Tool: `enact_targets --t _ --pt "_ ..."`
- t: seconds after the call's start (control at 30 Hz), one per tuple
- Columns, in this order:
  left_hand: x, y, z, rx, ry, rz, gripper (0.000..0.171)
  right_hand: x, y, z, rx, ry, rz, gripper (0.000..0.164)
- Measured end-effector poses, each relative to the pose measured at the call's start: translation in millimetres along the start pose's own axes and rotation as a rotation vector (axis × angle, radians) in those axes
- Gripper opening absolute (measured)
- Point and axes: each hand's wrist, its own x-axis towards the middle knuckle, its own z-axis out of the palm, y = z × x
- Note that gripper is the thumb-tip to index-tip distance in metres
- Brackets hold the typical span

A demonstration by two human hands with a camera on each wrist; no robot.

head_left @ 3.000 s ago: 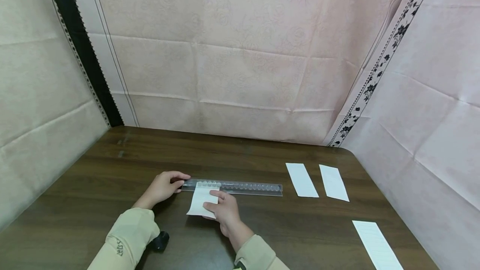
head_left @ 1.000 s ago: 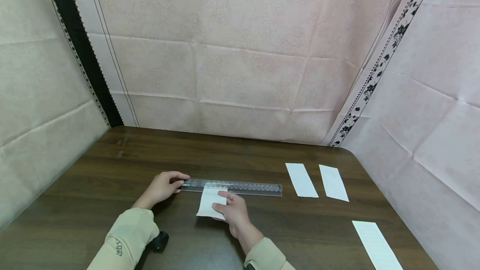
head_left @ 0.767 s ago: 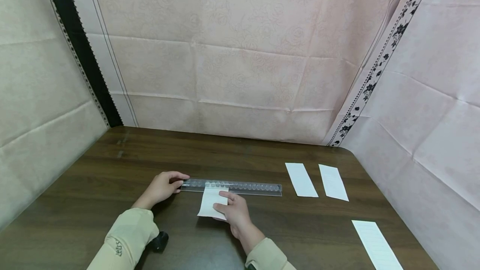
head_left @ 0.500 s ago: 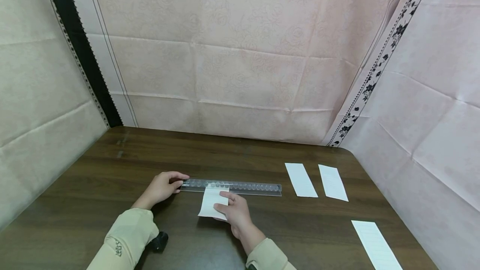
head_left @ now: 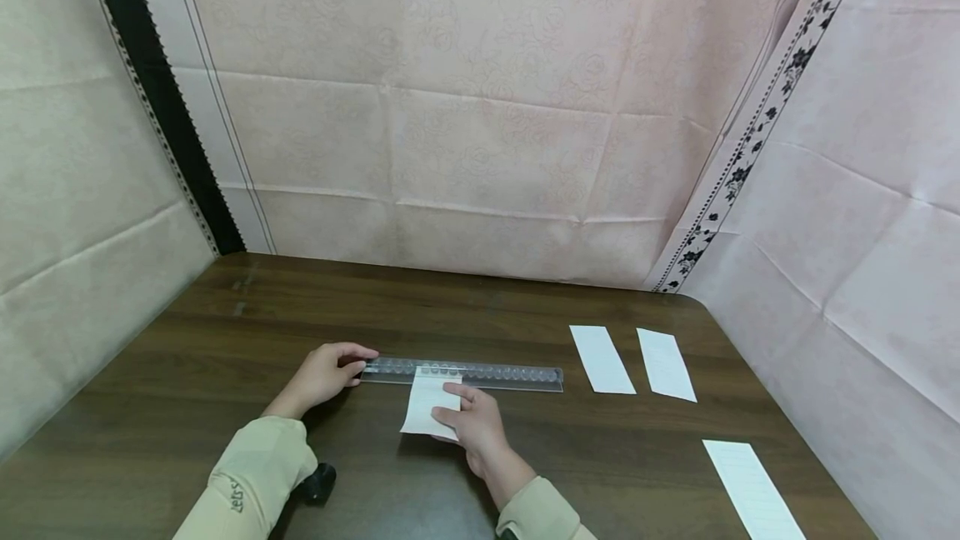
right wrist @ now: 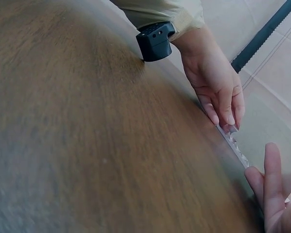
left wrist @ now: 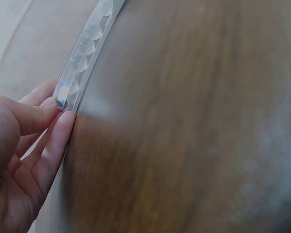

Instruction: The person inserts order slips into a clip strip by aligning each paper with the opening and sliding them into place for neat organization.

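Shifted: the white paper (head_left: 429,405) sits further right along the clear plastic strip (head_left: 513,377) than three seconds ago, and the right hand (head_left: 477,427) has gone with it; the strip and the left hand (head_left: 322,377) keep their places.

White paper, one: lies between the two hands, near the strip's left end; its upper end overlaps the strip, its lower end stands free towards the person, slightly raised, with a shadow beneath.

Right hand: grips the paper by its right edge, thumb and forefinger on top; how the other fingers lie beneath cannot be told.

Left hand: pinches the left end of the strip between thumb and fingers, just beside the paper but apart from it.

Clear plastic strip, one: runs crosswise on the brown table (head_left: 600,457); the left wrist view shows a row of rounded shapes along it.

Loose slips, white: one slip (head_left: 602,359) and a second slip (head_left: 667,365) lie side by side, right of the strip; a third slip (head_left: 753,486), faintly lined, lies nearer the person, cut off by the view's lower edge
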Motion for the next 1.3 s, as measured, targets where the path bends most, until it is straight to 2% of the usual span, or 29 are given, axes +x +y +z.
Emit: enact_targets --t 0.67,1.3 --pt "0.9 1.4 -0.5 -0.014 -0.003 -0.010 0.023 2.3 2.0 -6.0 -0.002 0.000 -0.006 0.041" --pt "-0.2 -0.1 -0.6 -0.020 -0.006 0.010 0.023 -0.6 -1.1 -11.8 -0.010 -0.006 -0.001 0.041"
